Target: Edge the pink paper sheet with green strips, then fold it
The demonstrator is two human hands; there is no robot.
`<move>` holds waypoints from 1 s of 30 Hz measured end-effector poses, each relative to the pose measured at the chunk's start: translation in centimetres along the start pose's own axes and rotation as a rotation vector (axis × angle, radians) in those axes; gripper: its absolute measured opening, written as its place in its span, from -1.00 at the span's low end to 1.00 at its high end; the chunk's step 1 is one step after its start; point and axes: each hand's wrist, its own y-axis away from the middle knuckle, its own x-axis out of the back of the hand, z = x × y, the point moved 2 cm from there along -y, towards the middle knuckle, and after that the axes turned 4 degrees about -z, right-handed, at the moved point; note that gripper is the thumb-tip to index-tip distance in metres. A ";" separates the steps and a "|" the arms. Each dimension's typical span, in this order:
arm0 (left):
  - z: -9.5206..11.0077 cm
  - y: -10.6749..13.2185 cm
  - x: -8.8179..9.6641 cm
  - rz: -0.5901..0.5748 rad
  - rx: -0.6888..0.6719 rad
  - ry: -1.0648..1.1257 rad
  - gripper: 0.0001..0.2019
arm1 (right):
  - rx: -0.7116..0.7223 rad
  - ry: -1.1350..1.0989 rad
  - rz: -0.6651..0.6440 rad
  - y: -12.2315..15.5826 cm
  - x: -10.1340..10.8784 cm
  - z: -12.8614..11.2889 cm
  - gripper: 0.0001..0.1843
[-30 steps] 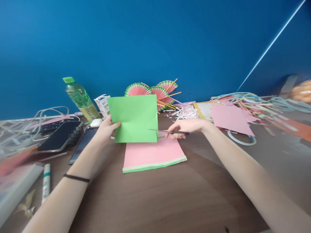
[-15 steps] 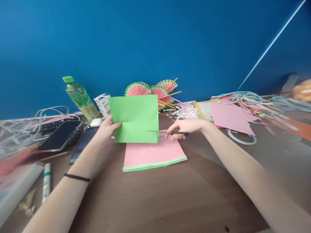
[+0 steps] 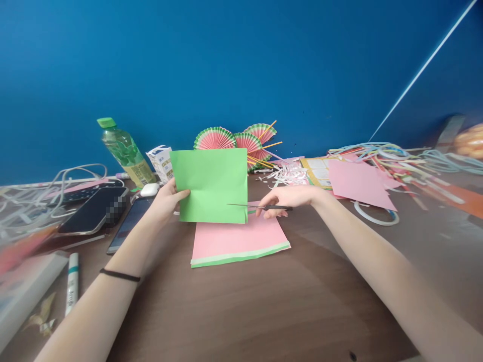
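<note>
My left hand (image 3: pixel 166 201) pinches the left edge of a green paper sheet (image 3: pixel 211 183) and holds it upright above the table. My right hand (image 3: pixel 289 197) grips dark scissors (image 3: pixel 260 206) whose blades reach into the sheet's lower right edge. Under both lies a stack of pink paper over green paper (image 3: pixel 237 241), flat on the brown table (image 3: pixel 264 311).
Behind stand watermelon paper fans (image 3: pixel 234 141), a green-capped bottle (image 3: pixel 124 153) and a small carton (image 3: pixel 160 162). Phones (image 3: pixel 94 211), cables and a marker (image 3: pixel 71 281) crowd the left. Pink sheets (image 3: pixel 358 183), paper strips and white scraps (image 3: pixel 290 176) lie right.
The scissors have crept slightly leftwards into the green sheet. The sheet and my left hand have barely shifted.
</note>
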 end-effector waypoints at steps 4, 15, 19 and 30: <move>0.0 0.0 0.0 -0.009 -0.004 -0.002 -0.47 | 0.010 -0.004 0.003 0.0 0.0 0.0 -0.50; -0.2 -0.1 0.1 0.001 -0.004 -0.021 -0.48 | -0.017 -0.010 0.007 0.2 0.0 -0.5 -0.47; -0.1 0.0 0.0 -0.007 -0.008 -0.017 -0.49 | -0.014 -0.005 0.009 0.2 0.0 -0.5 -0.43; 0.1 0.1 -0.2 -0.011 -0.005 0.019 -0.50 | -0.012 0.000 0.001 0.3 0.1 -0.5 -0.49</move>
